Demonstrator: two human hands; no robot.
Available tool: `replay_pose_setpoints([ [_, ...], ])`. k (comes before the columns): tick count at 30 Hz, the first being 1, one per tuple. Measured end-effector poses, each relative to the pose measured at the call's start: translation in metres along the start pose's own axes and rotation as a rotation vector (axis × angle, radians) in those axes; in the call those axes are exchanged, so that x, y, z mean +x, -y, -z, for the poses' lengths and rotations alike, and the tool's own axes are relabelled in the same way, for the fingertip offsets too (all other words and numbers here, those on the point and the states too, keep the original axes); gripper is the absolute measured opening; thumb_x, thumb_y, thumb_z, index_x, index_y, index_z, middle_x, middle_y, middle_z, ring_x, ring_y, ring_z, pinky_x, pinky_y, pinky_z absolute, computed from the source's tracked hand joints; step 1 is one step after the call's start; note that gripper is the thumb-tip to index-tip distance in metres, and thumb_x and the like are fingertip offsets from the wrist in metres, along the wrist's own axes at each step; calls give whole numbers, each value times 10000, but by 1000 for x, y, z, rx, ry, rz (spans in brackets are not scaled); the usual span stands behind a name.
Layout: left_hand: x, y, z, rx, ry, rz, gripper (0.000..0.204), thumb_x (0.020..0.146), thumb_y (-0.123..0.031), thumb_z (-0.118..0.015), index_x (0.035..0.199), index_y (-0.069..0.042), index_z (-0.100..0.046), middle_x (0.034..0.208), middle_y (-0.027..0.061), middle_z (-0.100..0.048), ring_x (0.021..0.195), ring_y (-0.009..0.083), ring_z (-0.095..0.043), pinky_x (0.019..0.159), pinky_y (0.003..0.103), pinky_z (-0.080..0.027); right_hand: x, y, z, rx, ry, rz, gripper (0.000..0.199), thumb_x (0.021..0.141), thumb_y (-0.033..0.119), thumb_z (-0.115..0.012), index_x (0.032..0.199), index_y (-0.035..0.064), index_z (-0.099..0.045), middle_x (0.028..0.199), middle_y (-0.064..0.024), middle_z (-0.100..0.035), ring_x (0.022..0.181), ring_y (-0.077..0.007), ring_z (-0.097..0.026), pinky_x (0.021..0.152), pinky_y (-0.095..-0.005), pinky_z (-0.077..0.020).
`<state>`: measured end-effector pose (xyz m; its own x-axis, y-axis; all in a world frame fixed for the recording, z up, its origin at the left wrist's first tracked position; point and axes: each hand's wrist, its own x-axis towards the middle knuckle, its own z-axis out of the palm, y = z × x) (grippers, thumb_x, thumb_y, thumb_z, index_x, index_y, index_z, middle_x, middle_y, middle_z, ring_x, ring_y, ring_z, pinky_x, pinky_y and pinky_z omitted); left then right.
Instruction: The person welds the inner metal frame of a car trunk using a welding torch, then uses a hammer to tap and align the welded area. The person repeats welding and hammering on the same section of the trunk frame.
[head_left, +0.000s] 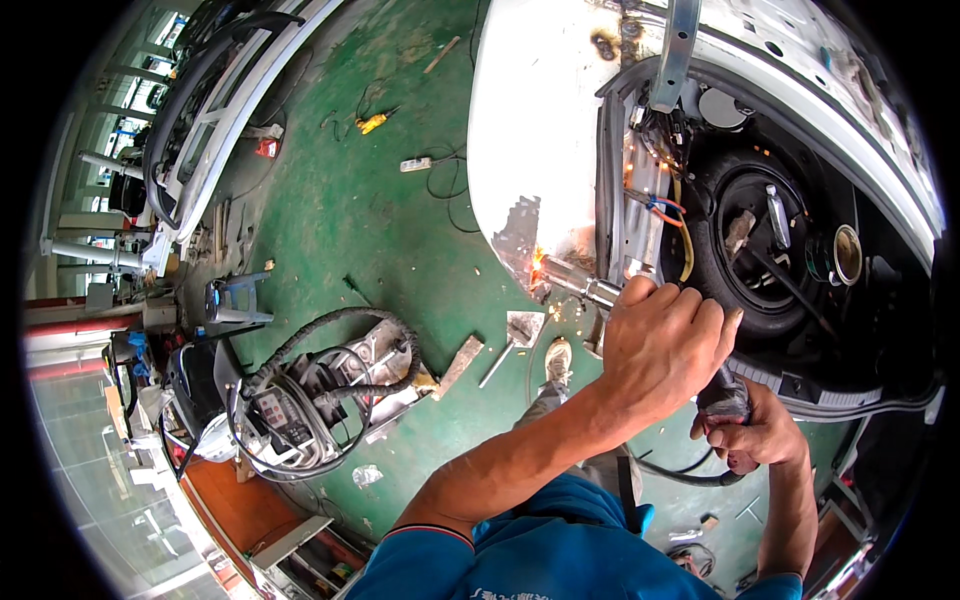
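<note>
At centre frame, a metal welding gun (580, 280) sparked against the white car panel (530, 130). The left hand (665, 345) was wrapped around its barrel and the right hand (745, 435) clasped the rear handle. It looked heavy, rigid and hot-tipped, best held behind the nozzle.

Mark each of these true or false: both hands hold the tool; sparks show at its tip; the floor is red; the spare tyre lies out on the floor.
1. Both hands hold the tool. True: the left hand grips the metal barrel, and the right hand the rear handle.
2. Sparks show at its tip. True, against the white car panel.
3. The floor is red. False: the floor is green.
4. The spare tyre lies on the floor. False: the spare tyre sits in the car's open well.
</note>
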<state>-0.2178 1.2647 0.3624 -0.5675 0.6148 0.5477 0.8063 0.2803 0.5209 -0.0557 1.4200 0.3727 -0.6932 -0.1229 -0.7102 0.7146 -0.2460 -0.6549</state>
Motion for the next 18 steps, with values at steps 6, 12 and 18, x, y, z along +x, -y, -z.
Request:
replay_pose_setpoints([
  [6,0,1,1,9,8,12,328,845,-196,-777,615,-94,-566,555,43,-534,529,213,-543,607,363,-361,2,-4,2,9,18,39,444,744,13,-821,1131,-14,-604,886,-76,-716,640,-98,-603,546,-253,-495],
  [12,1,0,2,-12,-19,31,330,845,-195,-778,619,-99,-556,563,34,-529,537,223,-541,605,368,-356,0,3,-3,11,-31,8,418,754,33,-823,1103,-8,-596,838,-49,-679,632,-102,-593,559,-253,-481],
  [18,1,0,-1,31,-24,44,368,846,-217,-778,598,-105,-530,561,27,-500,535,211,-528,612,359,-370,3,2,-1,17,31,30,389,775,33,-799,1105,5,-597,844,-41,-676,620,-97,-578,544,-252,-472],
])
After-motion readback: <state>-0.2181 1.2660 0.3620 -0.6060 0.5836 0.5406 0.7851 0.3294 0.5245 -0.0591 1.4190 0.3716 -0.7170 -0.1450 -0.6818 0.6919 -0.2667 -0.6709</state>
